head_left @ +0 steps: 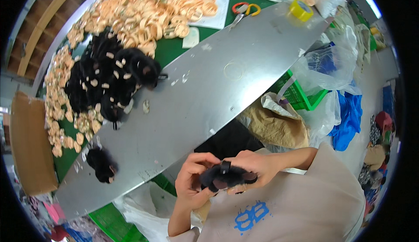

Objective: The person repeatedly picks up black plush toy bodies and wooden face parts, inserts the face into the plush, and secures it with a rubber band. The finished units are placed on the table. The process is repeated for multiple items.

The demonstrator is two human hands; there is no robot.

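Just in front of my body, I hold a small black plush toy (229, 180) with a short black loop on top and brownish ear-like patches. My left hand (188, 178) grips its left side, fingers curled and thumb underneath. Around its right side closes my right hand (261, 165). The toy is off the table, near the edge of the grey metal tabletop (196, 93). One more black plush toy (100, 165) lies alone at the table's left end. Farther back is a heap of black plush toys (104, 74) with small pale pieces on them.
Peach-coloured plastic pieces (144, 17) cover the green surface behind. Scissors (245, 11) and a yellow tape roll (300, 10) lie along the far edge. A cardboard box (30, 146) stands left. To the right are a brown sack (279, 124), a green basket (301, 98) and a blue bag (347, 122).
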